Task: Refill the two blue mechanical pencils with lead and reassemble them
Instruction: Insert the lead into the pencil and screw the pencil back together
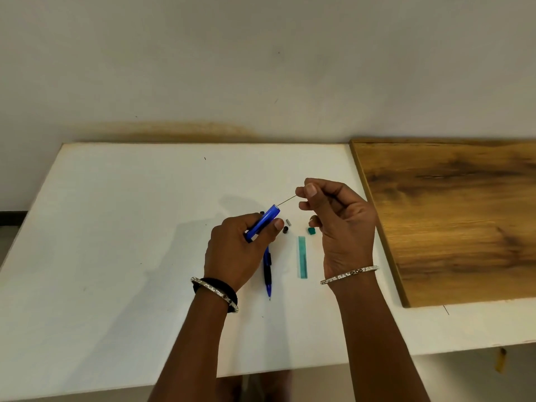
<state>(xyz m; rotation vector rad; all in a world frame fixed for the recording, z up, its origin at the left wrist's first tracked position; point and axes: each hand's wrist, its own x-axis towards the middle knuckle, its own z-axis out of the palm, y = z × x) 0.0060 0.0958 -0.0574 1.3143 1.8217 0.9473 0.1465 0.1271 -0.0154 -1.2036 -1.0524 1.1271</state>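
Left hand grips 1 blue pencil barrel, open end tilted up; right hand fingers pinch a lead at that opening. The 2nd pencil and the lead case lie on the white worktop.

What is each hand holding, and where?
Left hand grips a blue pencil barrel around its middle; right hand pinches a thin lead by its end.

A white table stands against a plain off-white wall, which carries a brownish stain just above the table's far edge. A wooden board lies on its right side.
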